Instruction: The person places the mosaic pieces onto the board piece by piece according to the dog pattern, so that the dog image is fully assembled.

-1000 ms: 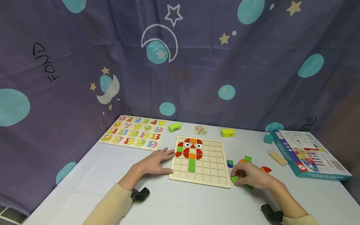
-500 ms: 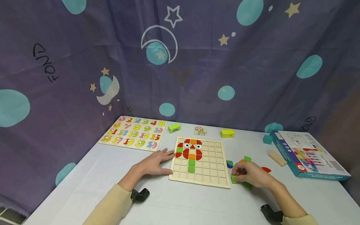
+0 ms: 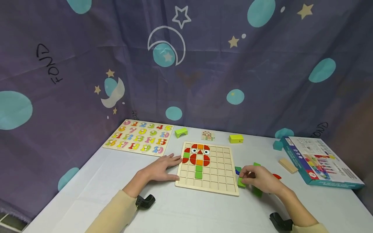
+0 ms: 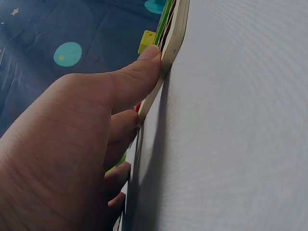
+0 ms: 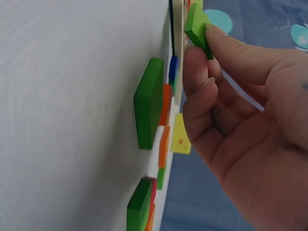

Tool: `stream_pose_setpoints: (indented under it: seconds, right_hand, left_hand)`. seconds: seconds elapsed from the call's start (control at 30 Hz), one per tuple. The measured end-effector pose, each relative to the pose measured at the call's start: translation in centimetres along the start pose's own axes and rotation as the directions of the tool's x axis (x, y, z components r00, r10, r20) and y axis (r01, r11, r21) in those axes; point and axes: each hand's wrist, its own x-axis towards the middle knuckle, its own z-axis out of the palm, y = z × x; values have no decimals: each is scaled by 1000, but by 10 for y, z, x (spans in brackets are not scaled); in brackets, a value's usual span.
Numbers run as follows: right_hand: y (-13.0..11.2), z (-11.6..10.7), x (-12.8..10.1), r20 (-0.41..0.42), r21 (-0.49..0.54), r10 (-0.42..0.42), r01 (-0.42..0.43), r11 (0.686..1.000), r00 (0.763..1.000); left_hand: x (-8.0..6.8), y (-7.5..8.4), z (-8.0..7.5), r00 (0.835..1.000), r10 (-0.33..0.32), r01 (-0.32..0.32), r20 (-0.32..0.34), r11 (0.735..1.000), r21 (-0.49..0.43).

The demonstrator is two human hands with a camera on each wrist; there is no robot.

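A wooden grid board lies mid-table, with red, orange and green tiles forming a figure in its upper left. My left hand lies flat on the table, fingers straight against the board's left edge; in the left wrist view the thumb presses the board's rim. My right hand pinches a small green tile beside the board's front right corner. The right wrist view shows that green tile held between thumb and fingertip, lifted off the table.
Loose tiles lie around the right hand: green, red, blue-green. A number puzzle sits at back left. A green arch block, pattern card, yellow block, teal block, plank and box stand behind and to the right.
My right hand has lifted the green tile and shifted slightly left and up toward the board's right edge. The left hand has stayed put.
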Motion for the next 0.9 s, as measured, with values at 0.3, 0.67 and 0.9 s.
stream_pose_setpoints:
  seconds: [0.3,0.67,0.9]
  right_hand:
    - [-10,7,12,-3,-13,-30,30,999,1000]
    - [-33,22,35,11,0,-49,49,999,999]
    - [-47,36,50,33,33,-122,121,992,992]
  left_hand:
    - [-1,1,-1,1000,-5,5,10,1000,-6]
    - [0,1,-2,1000,11,-11,-1,1000,-14]
    - [-1,2,-2,1000,8,-8,-2,1000,-24]
